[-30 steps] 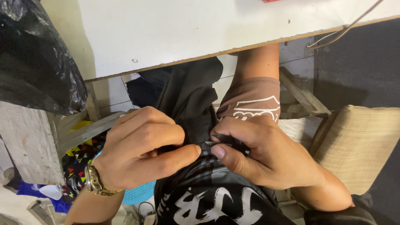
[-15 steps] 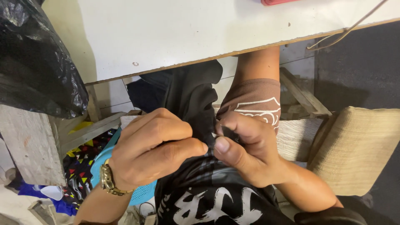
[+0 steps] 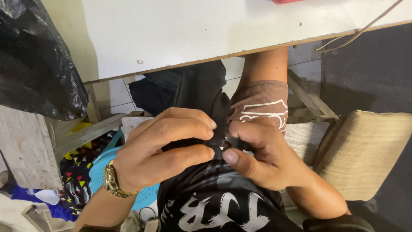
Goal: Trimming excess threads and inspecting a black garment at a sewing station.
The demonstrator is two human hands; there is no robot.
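Observation:
A strip of black cloth (image 3: 206, 92) hangs from under the white table edge down into my lap. My left hand (image 3: 163, 148), with a gold watch on its wrist, pinches the cloth between thumb and fingers. My right hand (image 3: 262, 157) pinches the same fold from the other side, thumb tip almost touching the left thumb. Both hands sit above my black printed shirt (image 3: 214, 206) and beside my brown shorts (image 3: 262, 105). What lies between the fingertips is hidden.
A white table (image 3: 193, 30) with a wooden edge spans the top. A black plastic bag (image 3: 34, 64) sits at left. A blue plastic basket (image 3: 101, 172) and colourful patterned fabric (image 3: 75, 172) lie low left. A tan woven seat (image 3: 365, 150) is at right.
My hands have drawn closer together on the black cloth. The right hand has curled its fingers in and its thumb now points at the left thumb.

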